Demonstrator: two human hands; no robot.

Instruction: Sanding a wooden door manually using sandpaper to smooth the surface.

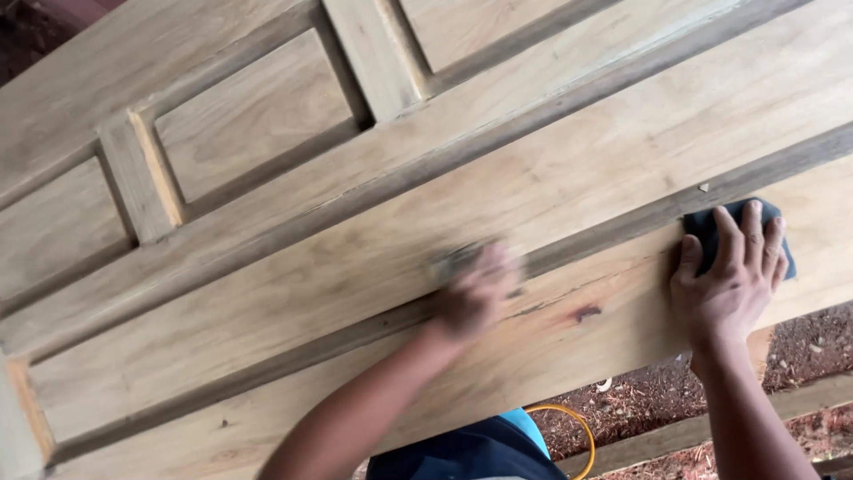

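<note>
head view, looking down on a bare wooden door with raised panels, lying tilted across the frame. left hand is motion-blurred over a grooved moulding line near the lower rail; something small and greyish, likely a sanding piece, sits under the fingers, but the blur means i cannot tell how tight the grip is. right hand lies flat, fingers spread, pressing a dark cloth pad on the same groove, near the door's edge. risks, as judged: fast strokes could skid out of the groove and scuff the flat face; knuckles could catch the moulding edge; the reddish knot beside the left hand could tear or splinter. yellow hose loops on the dirt below.
</note>
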